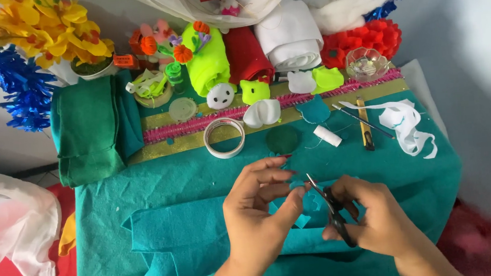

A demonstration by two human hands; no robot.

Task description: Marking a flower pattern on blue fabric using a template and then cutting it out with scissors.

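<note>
Now, on the near left, a big teal felt sheet (171, 233) is lying on the tabletop (436, 157). The left hand (258, 214) is pinching a small teal felt piece (313, 200) in its grip. Just right, the right hand (373, 215) is squeezing black scissors (332, 210), blades touching that piece. Far behind, a tape roll (224, 138) is sitting.

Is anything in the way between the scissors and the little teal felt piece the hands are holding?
Nothing visible. The black-handled scissors in the right hand have their blades right at the small teal felt piece, which the left hand pinches. Only fingers surround it; the contact point itself is partly hidden.
</note>
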